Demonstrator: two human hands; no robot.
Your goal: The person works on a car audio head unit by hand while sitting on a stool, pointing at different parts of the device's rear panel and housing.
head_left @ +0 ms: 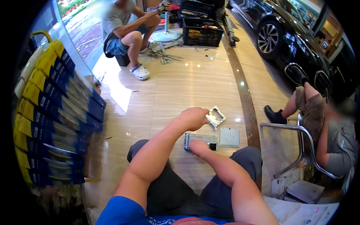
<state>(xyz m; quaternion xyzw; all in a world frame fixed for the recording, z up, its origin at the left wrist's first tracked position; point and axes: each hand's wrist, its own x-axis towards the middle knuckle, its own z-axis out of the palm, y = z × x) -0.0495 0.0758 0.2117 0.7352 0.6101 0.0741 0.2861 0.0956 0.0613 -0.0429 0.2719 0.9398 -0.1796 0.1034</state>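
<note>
device partly hidden, car cropped

We are looking out from the person's head, through the left of two wide fisheye cameras worn side by side. The lens is facing down and forward: nearest, along the lower edge, it is catching the blue shirt and dark trousers, and beyond them the left grip and right grip are showing near the middle. The floor is stretching away to a black crate on the far side. We are taking in yellow-and-blue packages on the left and a black car far right, while straight edges are bending toward the dark rim.
</note>
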